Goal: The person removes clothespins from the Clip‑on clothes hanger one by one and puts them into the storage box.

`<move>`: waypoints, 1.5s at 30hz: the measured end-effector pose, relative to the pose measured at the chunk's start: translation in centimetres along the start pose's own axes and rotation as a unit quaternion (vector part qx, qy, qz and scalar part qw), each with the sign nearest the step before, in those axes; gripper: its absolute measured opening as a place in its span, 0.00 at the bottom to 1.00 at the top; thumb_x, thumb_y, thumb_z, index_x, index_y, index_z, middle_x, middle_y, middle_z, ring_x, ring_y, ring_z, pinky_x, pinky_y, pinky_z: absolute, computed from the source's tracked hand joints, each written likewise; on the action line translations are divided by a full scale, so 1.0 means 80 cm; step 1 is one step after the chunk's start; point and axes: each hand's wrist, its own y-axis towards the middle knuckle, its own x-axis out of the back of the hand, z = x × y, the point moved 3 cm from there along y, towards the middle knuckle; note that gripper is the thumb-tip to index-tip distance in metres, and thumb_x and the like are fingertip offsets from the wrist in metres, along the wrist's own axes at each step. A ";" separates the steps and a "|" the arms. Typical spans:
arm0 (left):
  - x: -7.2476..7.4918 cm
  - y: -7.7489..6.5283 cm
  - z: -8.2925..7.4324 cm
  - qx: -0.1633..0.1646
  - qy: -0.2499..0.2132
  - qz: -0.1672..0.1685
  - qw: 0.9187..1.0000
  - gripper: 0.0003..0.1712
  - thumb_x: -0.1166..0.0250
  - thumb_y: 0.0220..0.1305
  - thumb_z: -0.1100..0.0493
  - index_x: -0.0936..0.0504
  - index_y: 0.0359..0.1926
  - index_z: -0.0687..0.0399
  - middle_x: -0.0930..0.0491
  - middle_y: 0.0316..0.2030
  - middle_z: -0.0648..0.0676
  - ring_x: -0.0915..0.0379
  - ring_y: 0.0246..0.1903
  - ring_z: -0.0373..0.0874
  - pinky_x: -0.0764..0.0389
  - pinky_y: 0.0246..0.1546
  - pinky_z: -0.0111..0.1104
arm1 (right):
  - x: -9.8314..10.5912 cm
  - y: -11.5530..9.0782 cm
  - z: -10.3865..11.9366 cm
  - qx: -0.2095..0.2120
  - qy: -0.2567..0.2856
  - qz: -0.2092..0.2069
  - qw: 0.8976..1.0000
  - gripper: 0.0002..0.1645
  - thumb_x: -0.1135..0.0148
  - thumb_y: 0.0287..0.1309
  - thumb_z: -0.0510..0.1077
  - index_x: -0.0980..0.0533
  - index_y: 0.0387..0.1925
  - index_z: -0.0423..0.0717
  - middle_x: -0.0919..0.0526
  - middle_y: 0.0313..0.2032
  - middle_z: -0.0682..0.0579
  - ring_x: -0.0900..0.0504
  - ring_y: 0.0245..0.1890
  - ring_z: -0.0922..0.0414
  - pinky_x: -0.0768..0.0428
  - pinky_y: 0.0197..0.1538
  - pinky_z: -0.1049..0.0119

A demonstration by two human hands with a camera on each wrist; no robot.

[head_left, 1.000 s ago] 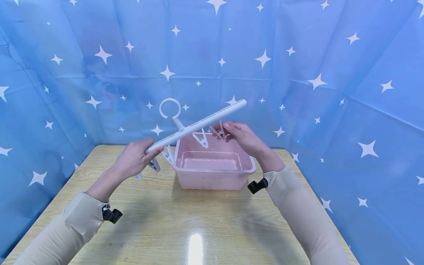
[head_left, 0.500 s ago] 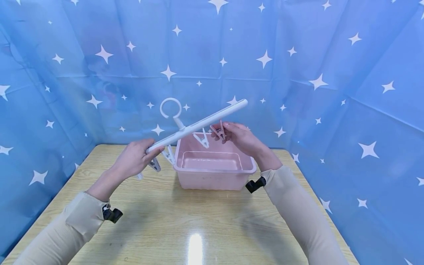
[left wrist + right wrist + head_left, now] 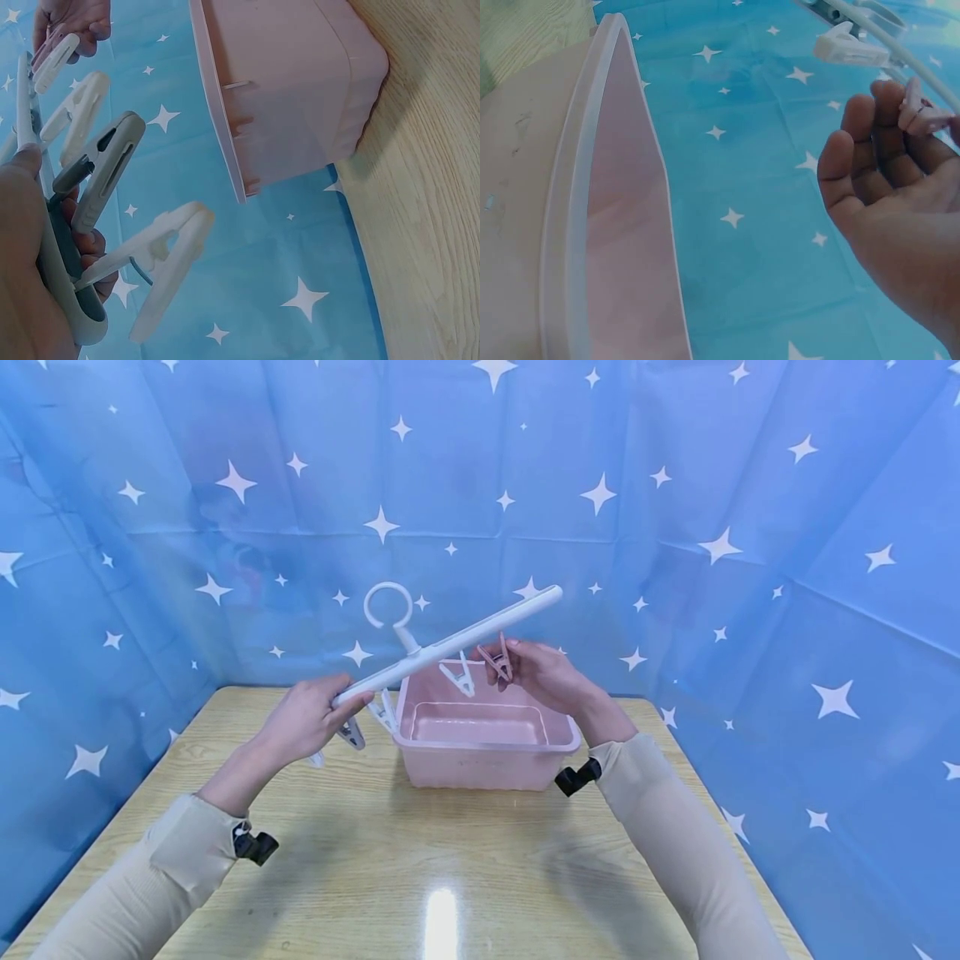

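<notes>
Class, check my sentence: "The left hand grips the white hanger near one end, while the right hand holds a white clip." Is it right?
Not quite: the colour of the clip is wrong. The head view shows that the right hand holds a pink clip, while the left hand grips the white hanger near one end.

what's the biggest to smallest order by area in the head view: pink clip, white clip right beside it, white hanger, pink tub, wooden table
1. wooden table
2. pink tub
3. white hanger
4. pink clip and white clip: too alike to rank
</notes>
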 end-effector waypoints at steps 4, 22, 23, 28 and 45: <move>-0.001 -0.001 0.001 -0.004 0.002 -0.003 1.000 0.22 0.48 0.76 0.40 0.29 0.29 0.47 0.31 0.20 0.48 0.34 0.18 0.42 0.33 0.22 0.34 | -0.002 -0.001 0.001 -0.003 0.010 0.008 1.000 0.30 0.65 0.79 0.51 0.27 0.60 0.32 0.20 0.38 0.50 0.26 0.40 0.56 0.27 0.48 0.63; 0.000 0.001 -0.001 -0.006 -0.003 -0.003 1.000 0.22 0.48 0.76 0.40 0.29 0.29 0.48 0.31 0.19 0.49 0.34 0.18 0.42 0.33 0.22 0.34 | -0.002 -0.001 0.004 0.003 0.030 0.013 0.999 0.25 0.67 0.80 0.51 0.24 0.51 0.44 0.22 0.38 0.52 0.27 0.38 0.56 0.28 0.45 0.63; 0.000 0.001 -0.002 -0.006 -0.002 -0.003 1.000 0.22 0.48 0.76 0.40 0.29 0.29 0.48 0.31 0.19 0.48 0.34 0.18 0.42 0.33 0.22 0.34 | -0.002 0.000 0.003 0.002 0.030 0.012 0.999 0.25 0.66 0.80 0.51 0.24 0.50 0.44 0.22 0.38 0.52 0.27 0.38 0.56 0.28 0.45 0.63; 0.000 0.001 -0.002 -0.007 -0.001 -0.005 1.000 0.22 0.48 0.75 0.40 0.29 0.29 0.48 0.30 0.19 0.48 0.33 0.18 0.42 0.33 0.22 0.34 | -0.001 -0.001 0.002 -0.002 0.030 0.006 1.000 0.25 0.67 0.80 0.51 0.23 0.50 0.45 0.22 0.38 0.52 0.27 0.37 0.56 0.29 0.45 0.63; 0.000 0.000 -0.002 -0.009 0.003 -0.010 1.000 0.21 0.47 0.75 0.40 0.28 0.29 0.48 0.30 0.19 0.48 0.34 0.19 0.42 0.33 0.23 0.34 | -0.001 0.001 0.000 0.008 0.033 0.014 0.999 0.24 0.67 0.80 0.50 0.25 0.51 0.44 0.22 0.39 0.52 0.28 0.36 0.56 0.29 0.44 0.64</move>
